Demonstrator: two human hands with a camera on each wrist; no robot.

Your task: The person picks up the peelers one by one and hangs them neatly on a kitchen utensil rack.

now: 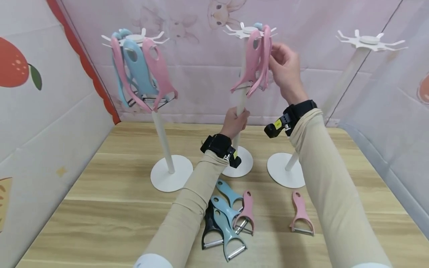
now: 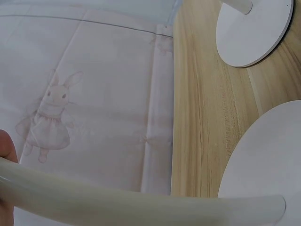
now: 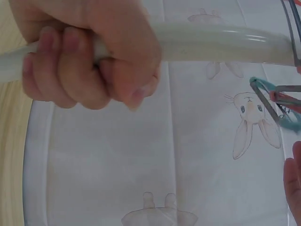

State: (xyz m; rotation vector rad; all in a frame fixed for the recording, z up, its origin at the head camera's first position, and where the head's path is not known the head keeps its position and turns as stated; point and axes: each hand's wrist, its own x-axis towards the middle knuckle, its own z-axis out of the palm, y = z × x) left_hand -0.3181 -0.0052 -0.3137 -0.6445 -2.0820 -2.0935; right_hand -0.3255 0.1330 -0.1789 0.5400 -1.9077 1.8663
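Note:
In the head view my left hand (image 1: 232, 123) grips the pole (image 1: 241, 103) of the middle white stand, fingers wrapped round it; the right wrist view shows this grip (image 3: 89, 61) close up. Up at that stand's hooked top (image 1: 248, 29), my right hand (image 1: 287, 70) pinches the edge of a pink peeler (image 1: 267, 48) near its handle. Another pink peeler (image 1: 252, 59) hangs beside it, blades down, and a bit of blue (image 1: 258, 25) shows behind. Fingers of the right hand (image 3: 292, 181) appear at the right wrist view's edge, below the hanging peelers.
To the left, a stand (image 1: 163, 139) carries several pink and blue peelers (image 1: 138, 67). The right stand (image 1: 366, 41) has bare hooks. Several blue, pink and black peelers (image 1: 228, 219) lie piled on the wooden table (image 1: 110, 208); one pink peeler (image 1: 301, 212) lies apart.

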